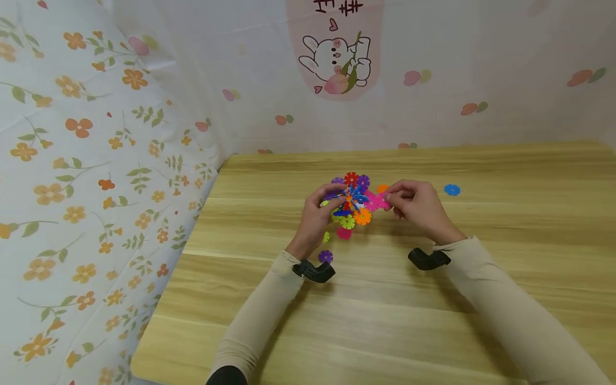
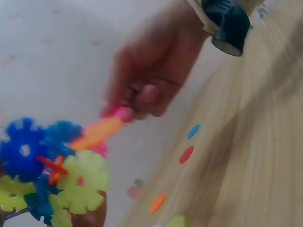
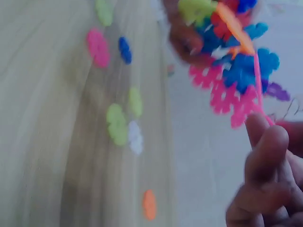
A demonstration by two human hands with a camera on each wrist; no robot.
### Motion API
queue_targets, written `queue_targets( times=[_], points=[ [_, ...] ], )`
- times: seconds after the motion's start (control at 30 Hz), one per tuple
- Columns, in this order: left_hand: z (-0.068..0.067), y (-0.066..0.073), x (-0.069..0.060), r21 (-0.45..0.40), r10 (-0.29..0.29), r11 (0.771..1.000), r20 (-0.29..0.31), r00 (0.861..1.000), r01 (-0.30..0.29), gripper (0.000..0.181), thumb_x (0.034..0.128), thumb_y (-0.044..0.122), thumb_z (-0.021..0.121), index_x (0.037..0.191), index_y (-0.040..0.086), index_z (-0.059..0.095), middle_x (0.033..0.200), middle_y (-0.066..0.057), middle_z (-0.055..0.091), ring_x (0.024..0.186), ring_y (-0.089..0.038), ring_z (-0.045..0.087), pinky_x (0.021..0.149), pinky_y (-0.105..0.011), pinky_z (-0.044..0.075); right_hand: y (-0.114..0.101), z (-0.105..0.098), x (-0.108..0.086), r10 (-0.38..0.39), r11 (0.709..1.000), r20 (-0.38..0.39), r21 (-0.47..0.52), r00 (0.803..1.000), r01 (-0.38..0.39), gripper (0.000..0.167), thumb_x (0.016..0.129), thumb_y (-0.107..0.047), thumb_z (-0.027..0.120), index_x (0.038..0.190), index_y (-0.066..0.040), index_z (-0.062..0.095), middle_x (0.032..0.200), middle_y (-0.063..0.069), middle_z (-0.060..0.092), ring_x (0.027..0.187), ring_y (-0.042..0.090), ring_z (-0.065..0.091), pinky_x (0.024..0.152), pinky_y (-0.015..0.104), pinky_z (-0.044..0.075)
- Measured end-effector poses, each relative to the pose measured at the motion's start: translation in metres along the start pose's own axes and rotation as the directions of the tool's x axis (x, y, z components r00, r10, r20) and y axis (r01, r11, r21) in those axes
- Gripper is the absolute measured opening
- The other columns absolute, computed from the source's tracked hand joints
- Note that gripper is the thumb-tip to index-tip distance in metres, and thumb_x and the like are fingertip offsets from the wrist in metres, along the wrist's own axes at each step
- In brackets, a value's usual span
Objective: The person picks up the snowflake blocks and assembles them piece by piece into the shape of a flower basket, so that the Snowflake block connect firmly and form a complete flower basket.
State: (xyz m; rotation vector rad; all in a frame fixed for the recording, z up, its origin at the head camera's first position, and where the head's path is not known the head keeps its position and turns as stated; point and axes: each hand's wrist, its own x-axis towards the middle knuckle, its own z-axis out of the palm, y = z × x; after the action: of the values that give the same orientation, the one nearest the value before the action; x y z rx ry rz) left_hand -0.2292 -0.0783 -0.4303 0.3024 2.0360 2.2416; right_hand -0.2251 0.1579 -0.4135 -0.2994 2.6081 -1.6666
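A cluster of interlocked flower-shaped plastic discs (image 1: 357, 199), in blue, orange, yellow-green, pink and red, is held above the table by my left hand (image 1: 313, 222), its thumb and fingers around the near-left side. To the right, my right hand (image 1: 423, 208) pinches a pink notched disc (image 1: 383, 201) between thumb and fingertips, at the cluster's right edge. In the right wrist view that pink disc (image 3: 258, 80) is seen edge-on, against or close to the cluster's orange and pink discs. Blur hides whether its slot is joined. The left palm is mostly hidden behind the discs.
Loose discs lie on the wooden table (image 1: 366, 315): a blue disc (image 1: 452, 190) right of the right hand, a purple disc (image 1: 325, 256) by the left wrist, and a pink-red disc (image 1: 344, 233) under the cluster. A patterned cloth (image 1: 260, 69) hangs behind the table.
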Motion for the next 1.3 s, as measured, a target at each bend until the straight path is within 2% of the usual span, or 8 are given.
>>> queue_targets(
  times=[0.17, 0.33, 0.47, 0.7, 0.8, 0.97, 1.2, 1.3],
  points=[
    [0.009, -0.002, 0.001, 0.004, 0.042, 0.999, -0.022, 0.999, -0.042, 0.027, 0.0999, 0.008, 0.059, 0.125, 0.000, 0.063, 0.123, -0.007, 0.060, 0.100, -0.012, 0.059, 0.081, -0.021, 0.056, -0.009, -0.003, -0.007, -0.053, 0.999, -0.151, 0.003, 0.987, 0.054, 0.019, 0.099, -0.015, 0.063, 0.105, 0.001, 0.069, 0.071, -0.007, 0.070, 0.051, 0.016, 0.058, 0.047, 0.026, 0.046],
    [0.015, -0.003, 0.001, 0.071, 0.068, 0.995, -0.040, 0.997, -0.065, 0.024, 0.0978, 0.009, 0.063, 0.121, 0.004, 0.067, 0.124, -0.010, 0.063, 0.112, -0.015, 0.057, 0.101, -0.034, 0.045, -0.015, 0.000, -0.010, -0.069, 0.997, -0.141, 0.007, 0.988, 0.071, 0.017, 0.097, -0.013, 0.064, 0.105, 0.001, 0.070, 0.071, 0.002, 0.072, 0.050, 0.016, 0.059, 0.046, 0.027, 0.047],
    [0.018, -0.004, 0.000, 0.086, 0.086, 0.993, -0.039, 0.996, -0.083, 0.024, 0.0973, 0.009, 0.063, 0.120, 0.004, 0.067, 0.125, -0.013, 0.063, 0.118, -0.017, 0.055, 0.103, -0.038, 0.042, -0.018, 0.004, -0.010, -0.085, 0.996, -0.118, -0.046, 0.989, 0.080, 0.016, 0.097, -0.013, 0.065, 0.102, 0.002, 0.069, 0.077, 0.018, 0.073, 0.048, 0.013, 0.058, 0.046, 0.026, 0.049],
    [0.022, -0.009, -0.003, 0.071, 0.118, 0.991, -0.007, 0.993, -0.117, 0.023, 0.0945, 0.002, 0.064, 0.117, -0.003, 0.067, 0.124, -0.016, 0.060, 0.106, -0.010, 0.058, 0.086, -0.022, 0.055, -0.020, 0.009, -0.012, -0.091, 0.989, -0.135, -0.132, 0.987, 0.073, 0.010, 0.095, -0.007, 0.065, 0.093, 0.003, 0.069, 0.074, 0.022, 0.071, 0.045, 0.012, 0.059, 0.046, 0.025, 0.049],
    [0.023, -0.011, -0.004, 0.091, 0.137, 0.987, -0.013, 0.990, -0.136, 0.023, 0.0937, 0.001, 0.064, 0.117, -0.002, 0.067, 0.125, -0.016, 0.060, 0.111, -0.011, 0.056, 0.096, -0.027, 0.050, -0.020, 0.013, -0.011, -0.085, 0.992, -0.126, -0.104, 0.988, 0.072, 0.010, 0.094, -0.005, 0.065, 0.091, 0.004, 0.068, 0.072, 0.022, 0.071, 0.047, 0.016, 0.062, 0.047, 0.024, 0.052],
    [0.023, -0.016, -0.003, 0.129, 0.134, 0.983, -0.030, 0.991, -0.129, 0.021, 0.0950, 0.006, 0.065, 0.115, 0.001, 0.067, 0.127, -0.014, 0.059, 0.124, -0.016, 0.050, 0.112, -0.045, 0.036, -0.013, 0.020, -0.011, -0.044, 0.999, -0.153, -0.015, 0.987, 0.042, 0.011, 0.095, -0.004, 0.064, 0.092, 0.006, 0.065, 0.075, 0.024, 0.070, 0.051, 0.020, 0.066, 0.050, 0.023, 0.055],
    [0.022, -0.022, -0.004, 0.163, 0.127, 0.979, -0.036, 0.991, -0.120, 0.017, 0.0944, 0.007, 0.066, 0.111, 0.004, 0.068, 0.123, -0.012, 0.060, 0.122, -0.015, 0.049, 0.104, -0.042, 0.036, -0.002, 0.027, -0.010, -0.110, 0.994, -0.177, -0.036, 0.978, 0.105, 0.008, 0.092, 0.002, 0.065, 0.086, 0.006, 0.064, 0.072, 0.022, 0.068, 0.050, 0.017, 0.066, 0.048, 0.019, 0.054],
    [0.021, -0.023, -0.005, 0.159, 0.116, 0.981, -0.039, 0.992, -0.108, 0.017, 0.0950, 0.008, 0.065, 0.112, 0.004, 0.067, 0.125, -0.011, 0.059, 0.121, -0.015, 0.049, 0.102, -0.040, 0.036, -0.003, 0.027, -0.009, -0.080, 0.997, -0.141, 0.010, 0.987, 0.082, 0.009, 0.094, 0.001, 0.064, 0.088, 0.007, 0.063, 0.073, 0.023, 0.068, 0.051, 0.016, 0.066, 0.050, 0.022, 0.055]
  ],
)
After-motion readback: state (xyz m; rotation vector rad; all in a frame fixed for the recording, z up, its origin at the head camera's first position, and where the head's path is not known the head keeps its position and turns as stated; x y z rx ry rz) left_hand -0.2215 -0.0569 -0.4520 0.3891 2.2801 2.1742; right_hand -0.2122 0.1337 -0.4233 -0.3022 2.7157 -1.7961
